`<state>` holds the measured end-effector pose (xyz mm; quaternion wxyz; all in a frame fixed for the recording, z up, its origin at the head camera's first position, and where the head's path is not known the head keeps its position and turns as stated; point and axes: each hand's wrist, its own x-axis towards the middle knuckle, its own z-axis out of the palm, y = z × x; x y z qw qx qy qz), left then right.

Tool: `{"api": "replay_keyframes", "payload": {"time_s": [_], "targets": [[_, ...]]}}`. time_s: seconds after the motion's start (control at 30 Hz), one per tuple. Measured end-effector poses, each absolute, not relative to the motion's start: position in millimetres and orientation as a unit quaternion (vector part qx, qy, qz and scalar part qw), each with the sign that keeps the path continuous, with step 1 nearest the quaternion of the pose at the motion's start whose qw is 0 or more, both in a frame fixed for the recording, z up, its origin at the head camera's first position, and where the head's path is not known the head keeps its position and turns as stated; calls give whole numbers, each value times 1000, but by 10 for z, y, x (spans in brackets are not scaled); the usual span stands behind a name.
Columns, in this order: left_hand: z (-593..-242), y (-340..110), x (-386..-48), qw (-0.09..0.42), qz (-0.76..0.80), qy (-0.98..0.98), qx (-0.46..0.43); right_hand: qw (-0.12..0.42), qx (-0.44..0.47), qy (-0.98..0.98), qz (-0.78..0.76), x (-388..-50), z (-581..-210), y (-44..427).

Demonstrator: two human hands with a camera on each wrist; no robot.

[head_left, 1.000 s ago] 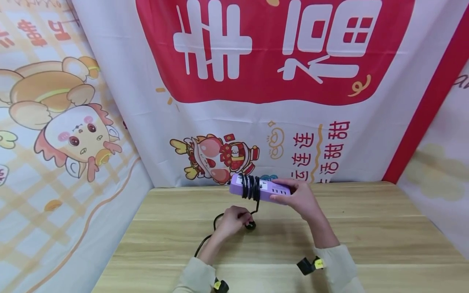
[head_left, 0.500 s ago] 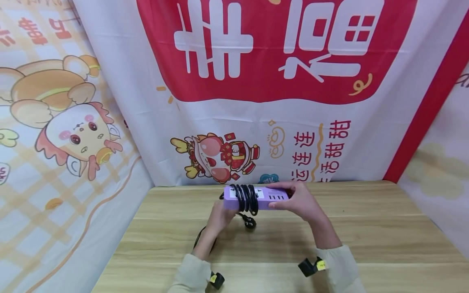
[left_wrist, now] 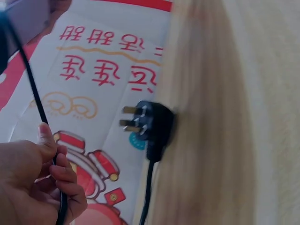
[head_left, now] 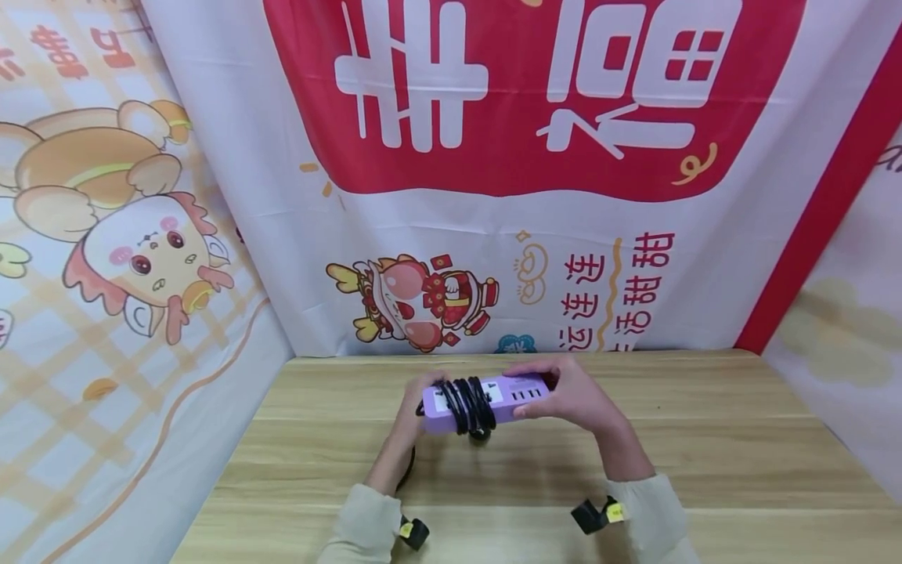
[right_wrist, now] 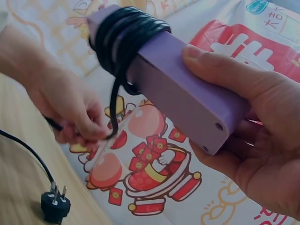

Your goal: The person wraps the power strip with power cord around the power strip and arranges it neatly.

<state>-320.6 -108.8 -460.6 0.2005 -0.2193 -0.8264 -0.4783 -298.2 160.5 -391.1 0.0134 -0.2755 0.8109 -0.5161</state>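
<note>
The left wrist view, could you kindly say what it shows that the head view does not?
Left wrist only: metal prongs on the black plastic plug; how the left hand grips the thin black cord.
Head only: dark ports on the purple plastic power strip; both beige sleeves.
Both: plug, cord, left hand, part of the strip, pale wood-grain tabletop, red-and-white fabric backdrop.

Wooden tabletop [head_left: 705, 446], red and white backdrop [head_left: 517, 168], cartoon-printed side cloth [head_left: 134, 258]

pale wood table [head_left: 705, 439] | red-and-white rear hanging [head_left: 521, 176] | cartoon-printed left hanging [head_left: 141, 274] | pale right hanging [head_left: 853, 345]
</note>
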Motion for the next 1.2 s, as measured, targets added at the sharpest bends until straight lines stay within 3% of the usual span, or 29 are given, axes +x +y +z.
{"api": "replay_keyframes", "payload": {"time_s": [0.2,0.5,0.83,1.2], "targets": [[-4514,-1197,-3301,106,-457,-871,-147,33,-311,824,-472,-2996,-3900,1630],[-4347,-1250,-3242,100,-500,-843,-169,35,-296,862,-411,-3012,-3947,1653],[-4176,-1263,-3149,-11,-589,-786,-187,-11,-256,895,-364,-3036,-3932,1670],[-3992,-1182,-3007,-22,-623,-763,-172,-65,-241,909,-335,-3067,-3966,1577]]}}
